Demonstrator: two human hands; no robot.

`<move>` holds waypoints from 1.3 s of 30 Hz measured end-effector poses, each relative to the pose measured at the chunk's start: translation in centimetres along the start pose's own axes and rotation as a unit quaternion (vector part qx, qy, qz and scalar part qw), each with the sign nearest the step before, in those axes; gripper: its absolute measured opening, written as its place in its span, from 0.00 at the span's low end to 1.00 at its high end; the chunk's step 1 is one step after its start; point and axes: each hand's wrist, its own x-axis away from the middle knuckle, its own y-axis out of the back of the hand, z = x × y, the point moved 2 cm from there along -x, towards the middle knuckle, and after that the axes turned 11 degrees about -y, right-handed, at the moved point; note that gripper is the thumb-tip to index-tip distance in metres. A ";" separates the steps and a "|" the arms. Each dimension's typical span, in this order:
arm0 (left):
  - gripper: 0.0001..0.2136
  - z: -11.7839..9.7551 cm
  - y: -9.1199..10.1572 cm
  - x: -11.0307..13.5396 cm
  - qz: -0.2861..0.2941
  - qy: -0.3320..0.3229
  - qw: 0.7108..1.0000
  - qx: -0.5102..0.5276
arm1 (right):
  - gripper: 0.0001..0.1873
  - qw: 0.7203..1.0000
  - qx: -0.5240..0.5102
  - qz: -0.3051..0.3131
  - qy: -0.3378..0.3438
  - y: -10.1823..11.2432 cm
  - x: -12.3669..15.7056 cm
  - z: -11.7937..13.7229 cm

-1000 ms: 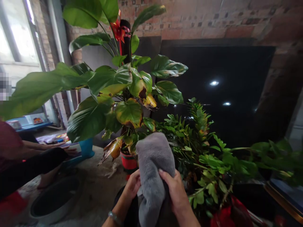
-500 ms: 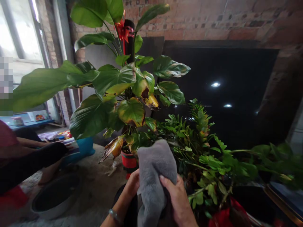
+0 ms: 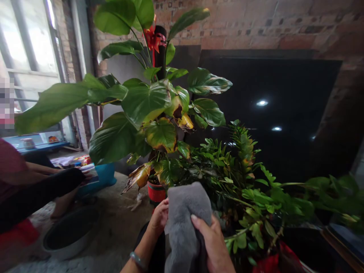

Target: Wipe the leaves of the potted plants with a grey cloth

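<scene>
Gray plush cloth [image 3: 183, 223], softly folded, before and right of the red pot [image 3: 156, 193] | right hand [image 3: 212, 239] clasping it | left hand [image 3: 159, 218] at its edge, grip indeterminable | cloth's lower end cropped

"Spot anything left of the fingers [image 3: 200, 223]?"
"Can see a basin [image 3: 66, 251], a person [image 3: 13, 163] and a blue desk [image 3: 55, 145]."
"And beyond the fingers?"
"Can see a leafy plant [image 3: 146, 102], a red pot [image 3: 156, 194], a dark panel [image 3: 290, 87]."
</scene>
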 end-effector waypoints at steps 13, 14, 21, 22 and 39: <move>0.21 0.0 0.7 -1.3 -0.049 -0.047 0.997 0.020 | 0.25 0.996 0.069 -0.044 0.042 1.9 -0.8 -0.7; 0.19 -0.3 1.0 -1.4 -0.109 -0.070 0.991 0.021 | 0.27 0.994 0.055 -0.060 0.070 1.8 -0.8 0.9; 0.12 -1.4 1.7 -1.2 -0.242 -0.134 0.960 0.045 | 0.24 0.989 0.042 -0.065 0.125 -1.2 -5.0 4.8; 0.11 -1.6 1.7 -1.1 -0.245 -0.133 0.959 0.054 | 0.22 0.993 0.063 -0.044 0.086 -1.4 -5.4 3.4; 0.11 -2.2 3.2 -0.5 0.143 0.012 0.970 0.197 | 0.21 0.987 0.151 -0.019 -0.049 5.2 -2.7 -7.8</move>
